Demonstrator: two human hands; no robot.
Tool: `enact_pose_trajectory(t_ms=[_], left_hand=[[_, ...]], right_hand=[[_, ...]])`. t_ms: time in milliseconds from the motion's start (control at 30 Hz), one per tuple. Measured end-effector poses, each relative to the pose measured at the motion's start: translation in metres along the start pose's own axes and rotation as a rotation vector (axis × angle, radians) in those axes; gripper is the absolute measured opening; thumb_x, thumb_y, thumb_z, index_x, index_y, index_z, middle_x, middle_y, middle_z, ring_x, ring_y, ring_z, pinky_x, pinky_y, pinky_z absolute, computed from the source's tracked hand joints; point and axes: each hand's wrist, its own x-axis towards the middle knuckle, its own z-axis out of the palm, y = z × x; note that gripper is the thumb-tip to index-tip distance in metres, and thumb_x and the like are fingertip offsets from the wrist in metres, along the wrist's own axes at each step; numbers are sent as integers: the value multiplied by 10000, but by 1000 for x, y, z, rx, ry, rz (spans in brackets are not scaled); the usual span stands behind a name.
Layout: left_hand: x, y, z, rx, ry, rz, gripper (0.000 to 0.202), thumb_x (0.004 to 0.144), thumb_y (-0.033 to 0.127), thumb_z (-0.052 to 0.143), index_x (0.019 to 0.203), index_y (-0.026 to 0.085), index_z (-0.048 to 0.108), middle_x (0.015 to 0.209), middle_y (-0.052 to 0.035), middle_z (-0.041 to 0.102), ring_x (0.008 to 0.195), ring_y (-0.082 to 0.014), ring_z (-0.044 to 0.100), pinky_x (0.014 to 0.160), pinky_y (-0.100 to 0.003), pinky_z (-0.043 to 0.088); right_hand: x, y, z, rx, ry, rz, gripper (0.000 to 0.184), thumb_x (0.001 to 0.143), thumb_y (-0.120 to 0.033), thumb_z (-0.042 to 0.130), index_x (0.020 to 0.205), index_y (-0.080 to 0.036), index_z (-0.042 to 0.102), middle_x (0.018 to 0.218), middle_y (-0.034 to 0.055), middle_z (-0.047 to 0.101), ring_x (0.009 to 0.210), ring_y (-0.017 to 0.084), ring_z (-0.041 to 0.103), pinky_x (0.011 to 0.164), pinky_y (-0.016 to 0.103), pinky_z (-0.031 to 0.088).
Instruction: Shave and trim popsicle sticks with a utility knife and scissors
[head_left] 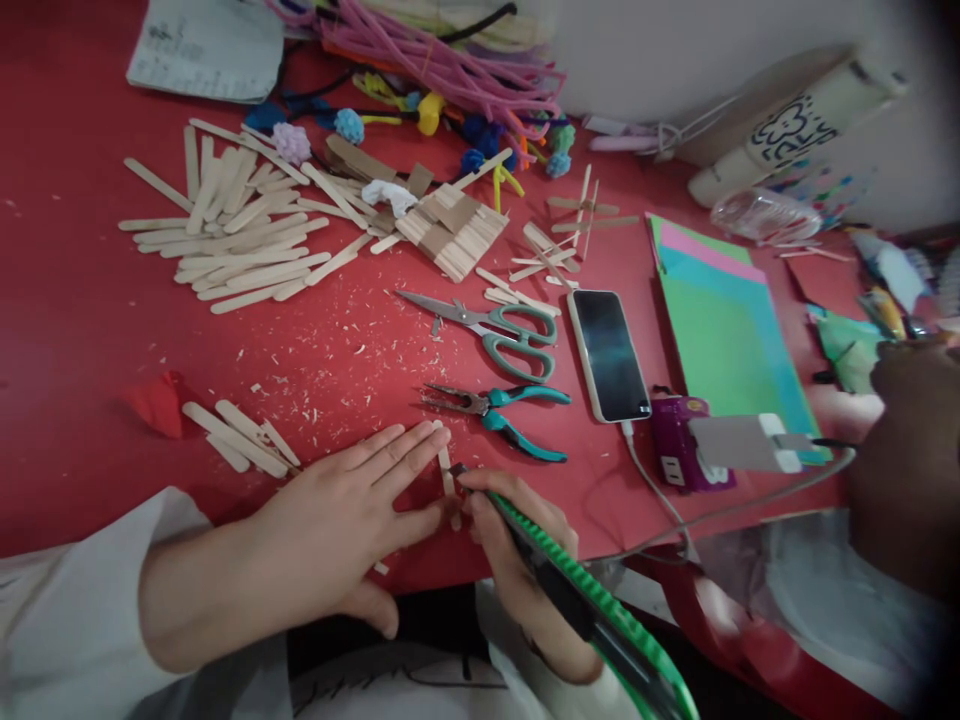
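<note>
On the near middle of the red counter (67, 330), the left hand (352, 495) lies spread and flat, touching a wooden stick (448, 482); the right hand (517, 545) grips a green cutter (592, 610), its tip at the stick.

2 pale sleeves (75, 620), loose left cuff (124, 590), pale clothing (405, 700) marked in dark script-like lines

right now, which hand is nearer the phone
Right. The right hand, gripping the green cutter, is below and left of the phone in the picture; the left hand lies farther left.
</note>
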Motion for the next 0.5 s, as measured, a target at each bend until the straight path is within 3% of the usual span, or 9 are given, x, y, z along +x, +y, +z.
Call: enact_pose_trajectory(t_ms=[233,500], left_hand=[[0,-3,-12,-2,-32,-36,905,567,654,771,1348,273,521,1549,-180,256,1405,-380,261,1107,-524,317],[6,-1,-30,97,-116,-105,780,559,483,856,1279,325,598,1491,-165,371,1307,-420,419,984,-546,460]], right_hand=[[-4,7,4,108,51,-73,134,879,-124,539,916,-196,645,663,-28,677,540,89,639,565,159,521],[-5,13,12,181,131,-145,161,888,-153,508,942,-188,656,712,8,691,573,100,640,593,176,518]])
